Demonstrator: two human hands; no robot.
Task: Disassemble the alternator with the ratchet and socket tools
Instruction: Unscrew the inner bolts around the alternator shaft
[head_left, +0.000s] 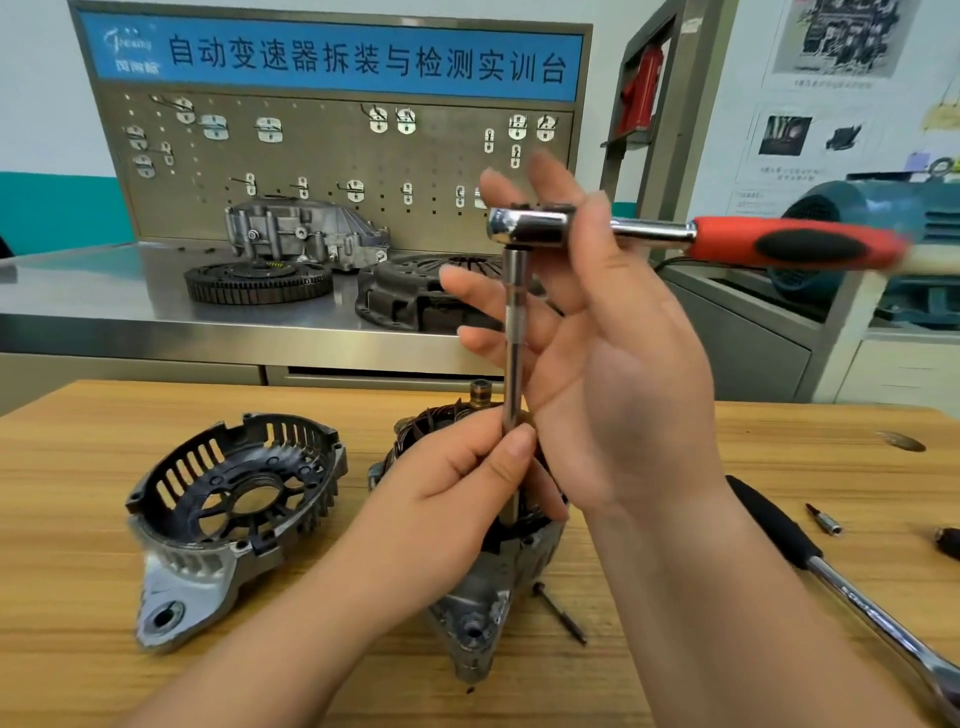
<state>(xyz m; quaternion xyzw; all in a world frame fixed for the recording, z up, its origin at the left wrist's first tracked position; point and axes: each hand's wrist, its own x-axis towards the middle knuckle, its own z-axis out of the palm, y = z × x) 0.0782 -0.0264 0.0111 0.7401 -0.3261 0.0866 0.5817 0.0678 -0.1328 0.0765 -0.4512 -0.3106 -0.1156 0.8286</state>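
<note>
The left hand (452, 483) reaches in from the bottom edge and pinches the lower part of the extension bar (515, 322) between thumb and fingers. The right hand (623, 384) stands above it, palm to the left. Its thumb crosses the front of the ratchet (727, 239) at the neck and its upper fingers rise behind the head, so the neck is held between them. Its lower fingers are spread loosely beside the bar.

All this is on a wooden table (78, 467). The alternator (483, 613) stands at its middle under the hands, its open end up and windings showing. The removed end housing (228, 509) lies just to its left, hollow side up. The ratchet lies level above the alternator, its red handle pointing right and blurred at the end. The extension bar hangs straight down from its head into the alternator. A second ratchet with a black grip (831, 577) lies at the right. A long bolt (561, 613) rests beside the alternator's base, and a small bit (826, 519) lies further right.
</note>
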